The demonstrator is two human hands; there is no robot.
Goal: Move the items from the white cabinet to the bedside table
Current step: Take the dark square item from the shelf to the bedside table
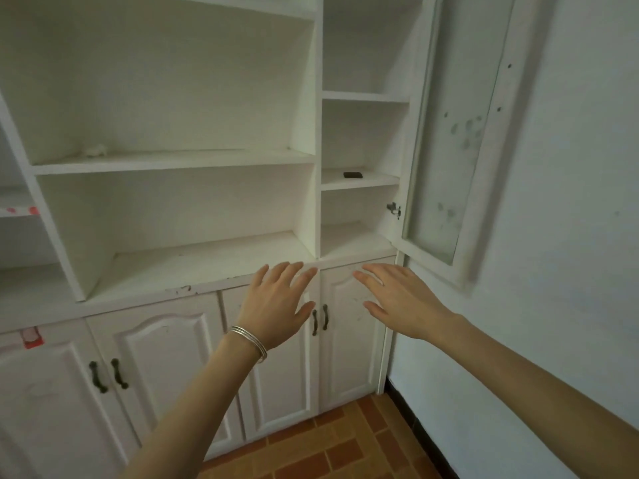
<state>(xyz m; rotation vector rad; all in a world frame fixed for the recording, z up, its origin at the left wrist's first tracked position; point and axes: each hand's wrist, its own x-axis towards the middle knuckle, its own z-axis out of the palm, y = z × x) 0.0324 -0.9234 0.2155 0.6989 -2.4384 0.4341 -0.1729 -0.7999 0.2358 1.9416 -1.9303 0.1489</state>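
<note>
The white cabinet [173,160] fills the view, with open shelves above and closed doors below. A small dark flat item [353,174] lies on a shelf in the narrow right column. A small white crumpled thing [96,151] sits at the back of the wide upper shelf. My left hand [276,304], with silver bangles at the wrist, is held out in front of the lower doors with fingers spread, holding nothing. My right hand [397,299] is beside it, also with straight fingers and holding nothing. The bedside table is not in view.
A glass cabinet door [446,140] stands swung open at the right, next to a white wall [570,236]. Dark handles [320,319] sit on the lower doors below my hands. Red tape [33,338] marks a left door. The floor has orange-brown tiles [328,447].
</note>
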